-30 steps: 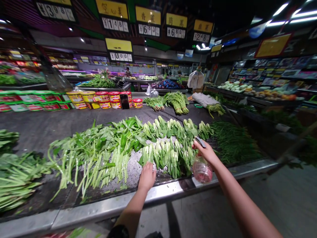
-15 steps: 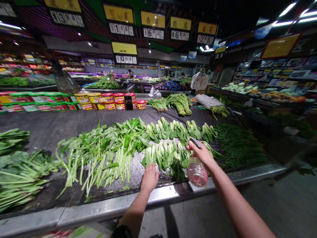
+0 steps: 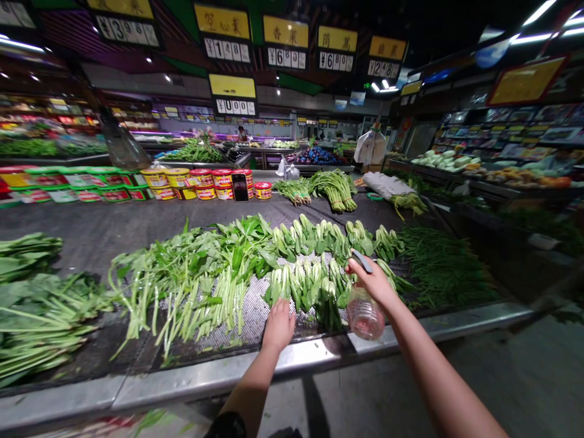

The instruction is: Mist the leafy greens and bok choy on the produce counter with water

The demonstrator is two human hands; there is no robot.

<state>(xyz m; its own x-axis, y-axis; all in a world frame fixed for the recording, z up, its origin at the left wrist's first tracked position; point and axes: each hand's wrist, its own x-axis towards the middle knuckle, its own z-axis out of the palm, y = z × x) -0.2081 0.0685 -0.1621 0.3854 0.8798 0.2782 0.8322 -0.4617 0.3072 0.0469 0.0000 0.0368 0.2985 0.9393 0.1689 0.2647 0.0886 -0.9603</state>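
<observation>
A clear spray bottle with a grey trigger head hangs upright in my right hand, whose fingers wrap round its top. It is over the front right of the vegetable display, beside the small bok choy laid in two rows. My left hand lies palm down at the front left of those rows, fingers stretched out. Its fingertips reach the nearest bok choy; whether they press on it I cannot tell. Left of this hand lies a spread of water spinach with wet stems.
A metal rail runs along the front edge. Chives lie to the right, more leafy greens to the left. Behind are stacked tubs, a phone and tied green bundles. Price signs hang above.
The whole view has shifted slightly, with things sitting a little further right. Both hands keep nearly the same places over the display, and the spray bottle stays in my right hand.
</observation>
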